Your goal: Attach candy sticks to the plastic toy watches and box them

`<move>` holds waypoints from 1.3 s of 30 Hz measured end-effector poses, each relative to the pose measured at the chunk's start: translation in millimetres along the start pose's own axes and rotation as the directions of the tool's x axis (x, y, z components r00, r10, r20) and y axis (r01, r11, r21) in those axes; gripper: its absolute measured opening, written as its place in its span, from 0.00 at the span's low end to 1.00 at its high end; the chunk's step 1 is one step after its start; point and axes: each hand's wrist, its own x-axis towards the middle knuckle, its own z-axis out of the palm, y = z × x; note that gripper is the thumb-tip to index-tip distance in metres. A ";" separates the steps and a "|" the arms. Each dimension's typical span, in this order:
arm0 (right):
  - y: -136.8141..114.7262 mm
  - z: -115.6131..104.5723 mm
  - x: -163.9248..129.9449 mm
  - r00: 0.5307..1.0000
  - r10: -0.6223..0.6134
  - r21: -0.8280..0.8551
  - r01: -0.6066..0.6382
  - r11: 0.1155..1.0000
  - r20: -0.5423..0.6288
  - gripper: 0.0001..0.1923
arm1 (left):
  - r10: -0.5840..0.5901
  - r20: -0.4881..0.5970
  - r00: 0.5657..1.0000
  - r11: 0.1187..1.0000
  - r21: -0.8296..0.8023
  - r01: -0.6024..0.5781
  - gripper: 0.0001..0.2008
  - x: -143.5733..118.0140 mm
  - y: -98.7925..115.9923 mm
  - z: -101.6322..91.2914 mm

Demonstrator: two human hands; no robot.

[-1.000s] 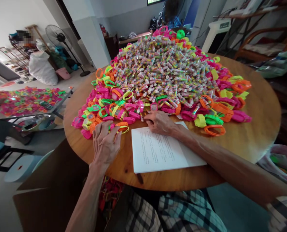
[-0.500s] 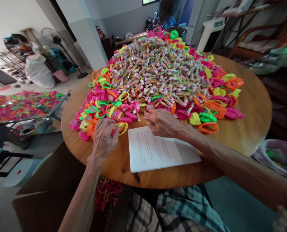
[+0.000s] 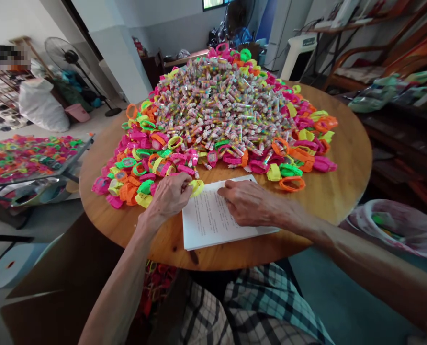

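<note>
we sit at a round wooden table (image 3: 346, 158) with both hands low over a printed sheet of paper (image 3: 213, 225) that lies flat just in front of us – a clean white patch between our lap and the clutter, which would seem to be why it sits there. our left hand (image 3: 168, 196) is curled, fingers pressed together around a yellow toy watch band (image 3: 198, 187); the band pokes out past the fingertips, right over the sheet's upper left corner, held up where the other hand can get at it. our right hand (image 3: 247, 201) rests knuckles-up on the paper, fingers bent under; whether it pinches something small beneath them we cannot tell, since the back of the hand hides the tips.

beyond the sheet the loose plastic watch bands (image 3: 141, 163) – pink, orange, green, yellow – spread in a ring, nearest ones within easy reach of the left hand. inside that ring rises a tall heap of small candy tubes (image 3: 220, 105), stacked toward the far edge so the near part of the table stays usable. off to our left a second surface, a low side table (image 3: 70, 160), carries another layer of bands. a floor fan (image 3: 61, 55) stands behind it, and a bagged bin (image 3: 396, 227) sits near our right elbow.
</note>
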 end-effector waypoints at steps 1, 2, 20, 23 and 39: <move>1.0 -0.3 -0.3 1.000 0.000 -0.001 0.000 1.000 0.001 0.13 | 0.016 0.016 1.000 1.000 0.011 -0.016 0.11 1.9 0.4 -1.6; 1.7 -0.2 -0.6 1.000 0.003 -0.005 -0.003 1.000 0.000 0.13 | 0.031 0.035 0.999 0.999 0.018 -0.032 0.14 3.8 0.7 -3.4; 4.4 4.2 -2.0 0.981 -0.158 -0.118 0.145 0.982 -0.112 0.10 | 0.120 0.167 0.979 0.991 0.037 -0.128 0.12 23.4 9.2 -4.6; 0.6 5.9 -5.9 0.979 -0.173 -0.111 0.162 0.981 -0.106 0.12 | 0.074 -0.009 0.997 0.985 -0.154 -0.074 0.13 27.8 7.4 4.0; 3.1 26.3 -8.7 0.988 -0.027 0.023 0.031 0.999 -0.155 0.16 | -0.044 -0.079 0.996 0.829 -0.560 -0.008 0.21 24.3 -3.9 44.5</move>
